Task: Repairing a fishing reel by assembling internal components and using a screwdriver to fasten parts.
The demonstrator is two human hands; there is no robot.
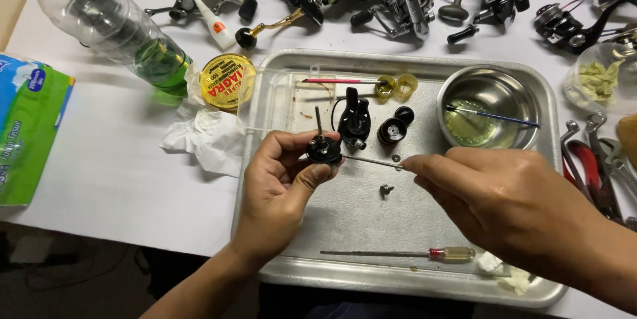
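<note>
Tray: metal tray (pixel 345 219) on the white table, the landmark for all below.
Left hand: left hand (pixel 279 183) over the tray's left half, fingers closed around a small black reel part (pixel 323 150) with a shaft sticking up.
Right hand: right hand (pixel 491 193) over the tray's right half, fingertips pinched on a thin metal rod (pixel 371 161) whose tip reaches the reel part.
Between hands: loose screw (pixel 386 190) on the tray floor.
Tray's near edge: screwdriver (pixel 398 253).
Tray's far right corner: steel bowl (pixel 491 110).
</note>
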